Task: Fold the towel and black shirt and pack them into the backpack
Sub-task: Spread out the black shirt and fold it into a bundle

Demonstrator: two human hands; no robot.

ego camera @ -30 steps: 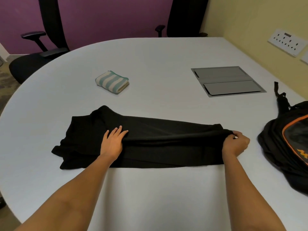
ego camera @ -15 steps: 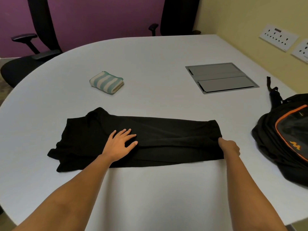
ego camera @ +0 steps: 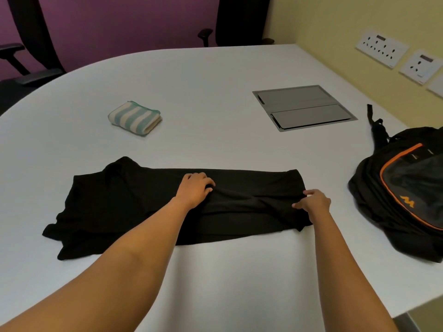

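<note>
The black shirt (ego camera: pixel 124 202) lies folded into a long band across the near part of the white table (ego camera: pixel 215 97). My left hand (ego camera: pixel 195 189) sits on the shirt's middle with fingers curled into a fold of the cloth. My right hand (ego camera: pixel 314 202) pinches the cloth at the shirt's right end. A folded towel (ego camera: pixel 134 117) with green and cream stripes lies apart, further back on the left. The black backpack (ego camera: pixel 405 190) with orange trim rests at the table's right edge.
A grey flap panel (ego camera: pixel 304 107) is set into the table at the back right. Office chairs (ego camera: pixel 28 44) stand behind the table's far edge. Wall sockets (ego camera: pixel 383 47) line the yellow wall on the right.
My left hand slid right along the shirt and went from flat to curled into the cloth. My right hand now pinches the right end, and a wrinkle rose between the hands.
</note>
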